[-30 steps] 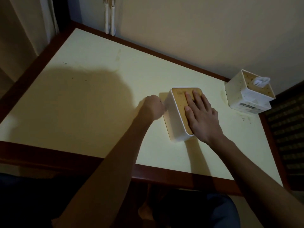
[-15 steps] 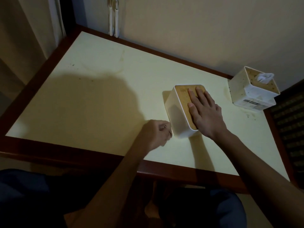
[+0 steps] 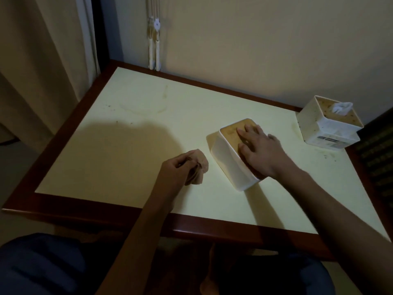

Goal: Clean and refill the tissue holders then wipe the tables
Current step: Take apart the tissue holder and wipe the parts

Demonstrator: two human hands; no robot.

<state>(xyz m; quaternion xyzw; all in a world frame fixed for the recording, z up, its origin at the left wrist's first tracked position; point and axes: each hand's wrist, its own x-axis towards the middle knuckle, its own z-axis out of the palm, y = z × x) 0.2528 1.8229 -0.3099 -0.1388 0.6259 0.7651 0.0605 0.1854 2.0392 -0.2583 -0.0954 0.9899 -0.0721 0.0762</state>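
We note the pale yellow bench with dark red-brown wooden border filling most of the view; its right near corner is cut off by the frame, and a broad shadow darkens its left middle. Faint ring-shaped stains and small dark specks show on the far left part of the surface; dim light keeps us from telling what they are. The white rectangular tissue holder with tan wooden lid sits right of centre, tilted onto one long edge. The right hand lies flat on the tan lid with fingers straight and spread, covering the lid's near half, so we cannot see any slot. A second white square tissue holder with speckled lid stands at the far right corner, well apart, with a tuft of white tissue poking from its top and a printed label on its side, unreadable. The left hand is curled round a crumpled beige cloth, just left of the tilted holder and not touching it. Our lower body below the bench edge is too dark to make out.
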